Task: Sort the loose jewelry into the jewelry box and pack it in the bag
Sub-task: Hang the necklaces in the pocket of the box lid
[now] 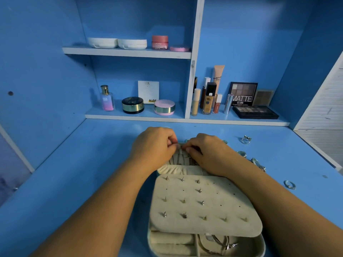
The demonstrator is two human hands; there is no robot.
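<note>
Between the fingers (173, 144), necklace chain (181, 158) top.

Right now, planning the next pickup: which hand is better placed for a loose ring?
Likely right hand: both pinch the necklace, but loose rings lie on its side, none by the left hand.

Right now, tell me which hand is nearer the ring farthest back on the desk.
Right. The right hand pinches a thin chain at the jewelry box lid, just left of the ring. The left hand pinches there too, farther left, beyond the right hand.
</note>
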